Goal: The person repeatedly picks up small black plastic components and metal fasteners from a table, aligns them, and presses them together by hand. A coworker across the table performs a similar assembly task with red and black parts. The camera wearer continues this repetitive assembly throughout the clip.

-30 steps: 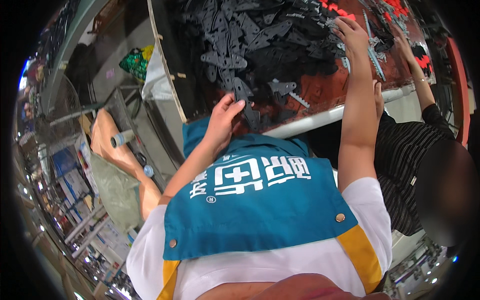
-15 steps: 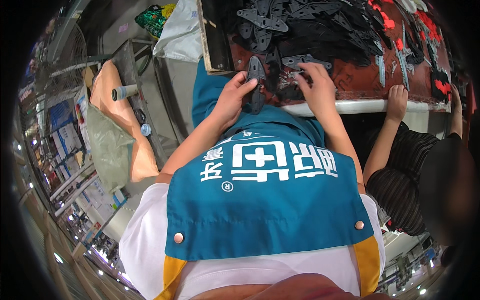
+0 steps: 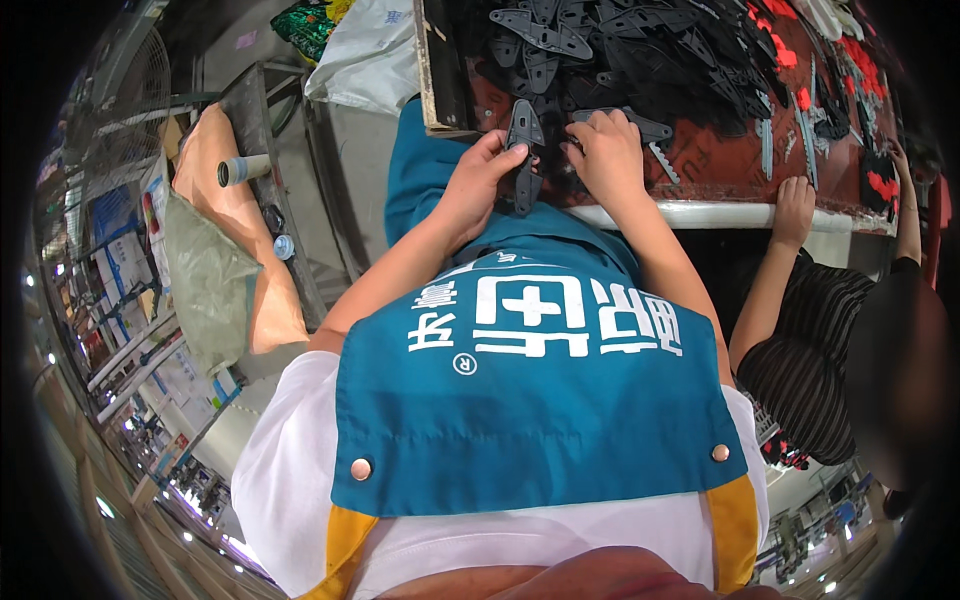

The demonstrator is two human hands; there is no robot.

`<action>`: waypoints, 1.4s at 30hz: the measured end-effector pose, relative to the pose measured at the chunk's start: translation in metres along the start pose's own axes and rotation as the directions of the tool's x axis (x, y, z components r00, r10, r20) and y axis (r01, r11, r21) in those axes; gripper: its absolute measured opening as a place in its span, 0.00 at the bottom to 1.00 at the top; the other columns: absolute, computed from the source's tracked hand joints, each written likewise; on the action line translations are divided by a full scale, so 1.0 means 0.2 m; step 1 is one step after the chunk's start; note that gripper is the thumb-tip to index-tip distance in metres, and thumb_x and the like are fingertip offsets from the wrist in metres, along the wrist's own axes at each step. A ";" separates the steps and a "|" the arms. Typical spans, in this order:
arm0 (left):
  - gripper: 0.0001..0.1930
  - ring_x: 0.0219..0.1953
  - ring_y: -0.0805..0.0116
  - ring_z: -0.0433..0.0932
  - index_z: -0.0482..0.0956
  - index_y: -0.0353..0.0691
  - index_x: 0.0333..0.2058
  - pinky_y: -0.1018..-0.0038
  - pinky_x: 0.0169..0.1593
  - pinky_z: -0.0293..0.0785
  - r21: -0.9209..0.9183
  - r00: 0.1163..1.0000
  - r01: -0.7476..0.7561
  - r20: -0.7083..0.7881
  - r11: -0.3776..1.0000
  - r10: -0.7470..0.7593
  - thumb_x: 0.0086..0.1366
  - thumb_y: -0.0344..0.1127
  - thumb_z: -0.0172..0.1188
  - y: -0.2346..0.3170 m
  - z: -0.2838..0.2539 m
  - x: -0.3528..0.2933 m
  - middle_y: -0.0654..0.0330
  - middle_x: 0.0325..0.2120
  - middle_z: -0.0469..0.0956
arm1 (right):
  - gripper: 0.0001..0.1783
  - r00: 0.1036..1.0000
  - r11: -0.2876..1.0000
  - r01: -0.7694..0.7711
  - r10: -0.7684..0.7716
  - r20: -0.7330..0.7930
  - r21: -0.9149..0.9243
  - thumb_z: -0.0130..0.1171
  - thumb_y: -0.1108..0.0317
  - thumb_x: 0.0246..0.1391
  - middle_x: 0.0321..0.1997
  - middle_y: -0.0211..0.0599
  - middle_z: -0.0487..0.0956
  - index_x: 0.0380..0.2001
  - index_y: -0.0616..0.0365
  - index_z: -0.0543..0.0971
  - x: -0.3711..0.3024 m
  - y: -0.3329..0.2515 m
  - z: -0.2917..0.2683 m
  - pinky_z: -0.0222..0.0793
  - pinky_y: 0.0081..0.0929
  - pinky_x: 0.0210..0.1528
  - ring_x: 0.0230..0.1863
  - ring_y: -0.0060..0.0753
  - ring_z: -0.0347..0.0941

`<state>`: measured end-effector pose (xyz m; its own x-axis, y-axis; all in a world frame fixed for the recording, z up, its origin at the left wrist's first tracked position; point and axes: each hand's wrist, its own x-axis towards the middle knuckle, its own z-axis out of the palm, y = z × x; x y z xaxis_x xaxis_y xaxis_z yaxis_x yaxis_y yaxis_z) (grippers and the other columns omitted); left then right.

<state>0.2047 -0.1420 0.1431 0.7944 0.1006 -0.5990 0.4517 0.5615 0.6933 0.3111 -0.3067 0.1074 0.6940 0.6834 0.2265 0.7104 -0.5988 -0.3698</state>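
My left hand [image 3: 478, 182] grips a long black plastic plate [image 3: 526, 190] that is pointed at both ends and pierced with holes. The thumb presses on its middle, and the plate stands lengthwise over my lap at the table's near edge. My right hand [image 3: 612, 155] is just right of it, low over the table, with fingers bent and their tips together. What those fingertips pinch, if anything, is too small to make out. Behind the right hand lies another black plate [image 3: 650, 128], partly covered by it. A heap of similar black plates [image 3: 545, 35] spreads beyond both hands.
The reddish tabletop [image 3: 720, 180] has a white rounded front edge [image 3: 690, 215] and a wooden side board [image 3: 425, 70]. Grey toothed strips [image 3: 808, 145] and red pieces [image 3: 785, 50] lie to the right. A co-worker's hand [image 3: 795, 205] rests at the edge. A white sack [image 3: 360, 65] stands left.
My right hand has moved left and closed its fingers, now covering the small metal screws seen before. The black plate stays in my left hand, shifted slightly right in the picture.
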 end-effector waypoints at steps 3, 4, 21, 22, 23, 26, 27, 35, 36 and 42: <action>0.10 0.38 0.76 0.75 0.72 0.40 0.43 0.77 0.45 0.72 0.014 1.000 -0.022 0.000 1.000 0.022 0.66 0.36 0.55 -0.02 -0.03 -0.01 0.63 0.34 0.75 | 0.08 1.000 1.000 -0.003 0.002 -0.016 -0.029 0.65 0.67 0.38 0.29 0.31 0.74 0.26 0.53 0.81 0.01 -0.01 0.03 0.62 0.35 0.38 0.37 0.38 0.67; 0.10 0.38 0.76 0.75 0.72 0.40 0.43 0.77 0.45 0.72 0.015 1.000 -0.018 -0.005 1.000 0.018 0.65 0.36 0.55 -0.01 -0.03 -0.01 0.63 0.34 0.75 | 0.08 1.000 0.999 -0.015 0.015 -0.004 -0.049 0.65 0.67 0.39 0.29 0.31 0.74 0.27 0.53 0.81 0.01 0.00 0.03 0.62 0.35 0.38 0.37 0.38 0.67; 0.10 0.36 0.77 0.73 0.72 0.35 0.43 0.79 0.44 0.70 -0.017 0.999 -0.028 0.037 0.999 0.029 0.63 0.29 0.56 0.03 0.03 0.06 0.62 0.35 0.75 | 0.10 0.987 0.877 -0.140 0.160 -0.005 0.460 0.62 0.75 0.42 0.24 0.35 0.72 0.29 0.56 0.72 0.07 0.02 -0.05 0.66 0.34 0.31 0.29 0.38 0.70; 0.10 0.36 0.77 0.73 0.71 0.35 0.43 0.79 0.45 0.70 -0.021 0.999 -0.034 0.039 0.999 0.035 0.62 0.29 0.56 0.03 0.03 0.06 0.62 0.35 0.75 | 0.09 0.992 0.908 -0.102 0.124 -0.027 0.406 0.61 0.77 0.46 0.25 0.36 0.75 0.32 0.56 0.74 0.05 0.04 -0.05 0.69 0.29 0.29 0.27 0.38 0.73; 0.11 0.36 0.77 0.73 0.71 0.35 0.43 0.79 0.45 0.70 -0.026 0.998 -0.040 0.042 0.999 0.041 0.62 0.29 0.56 0.03 0.04 0.06 0.62 0.35 0.75 | 0.09 0.985 0.875 -0.144 0.171 -0.016 0.462 0.61 0.77 0.46 0.26 0.36 0.76 0.33 0.57 0.75 0.04 0.03 -0.05 0.70 0.27 0.30 0.28 0.36 0.74; 0.10 0.37 0.78 0.74 0.71 0.39 0.42 0.79 0.45 0.71 0.009 0.988 -0.107 0.112 0.994 0.105 0.64 0.33 0.57 0.00 0.03 0.11 0.63 0.35 0.75 | 0.09 0.952 0.699 -0.284 0.288 0.105 0.657 0.62 0.77 0.47 0.28 0.34 0.79 0.35 0.59 0.77 0.01 0.00 -0.08 0.71 0.21 0.32 0.29 0.27 0.76; 0.10 0.37 0.78 0.74 0.71 0.38 0.43 0.79 0.45 0.72 0.009 0.990 -0.096 0.108 0.995 0.095 0.64 0.33 0.57 0.01 0.03 0.11 0.62 0.35 0.75 | 0.09 0.933 0.591 -0.346 0.299 0.201 0.729 0.62 0.77 0.47 0.28 0.33 0.80 0.35 0.60 0.78 0.01 -0.01 -0.12 0.70 0.19 0.33 0.29 0.24 0.76; 0.10 0.28 0.80 0.71 0.72 0.38 0.41 0.83 0.30 0.72 0.083 0.988 -0.109 0.117 0.991 0.098 0.63 0.34 0.59 0.05 0.11 0.07 0.66 0.30 0.73 | 0.06 0.879 0.277 -0.409 0.376 0.294 0.869 0.63 0.77 0.48 0.29 0.30 0.80 0.31 0.63 0.78 -0.03 -0.08 -0.21 0.69 0.15 0.36 0.31 0.17 0.74; 0.10 0.29 0.80 0.72 0.72 0.37 0.41 0.82 0.32 0.72 0.085 0.986 -0.116 0.134 0.990 0.104 0.63 0.33 0.58 0.05 0.11 0.07 0.65 0.31 0.73 | 0.05 0.881 0.254 -0.397 0.377 0.288 0.882 0.63 0.77 0.49 0.30 0.31 0.80 0.31 0.63 0.78 -0.03 -0.08 -0.22 0.70 0.15 0.36 0.31 0.17 0.74; 0.09 0.29 0.80 0.72 0.72 0.37 0.41 0.83 0.33 0.71 0.106 0.986 -0.104 0.144 0.989 0.088 0.63 0.31 0.59 0.06 0.12 0.04 0.64 0.31 0.73 | 0.05 0.914 0.251 -0.308 0.346 0.212 0.918 0.63 0.78 0.49 0.33 0.32 0.80 0.31 0.64 0.78 -0.04 -0.09 -0.22 0.70 0.16 0.39 0.34 0.17 0.74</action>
<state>0.2258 -0.1544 0.1554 0.8812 0.0305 -0.4717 0.4071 0.4580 0.7903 0.2983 -0.3204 0.1512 0.8552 0.5060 -0.1121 -0.1430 0.0224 -0.9895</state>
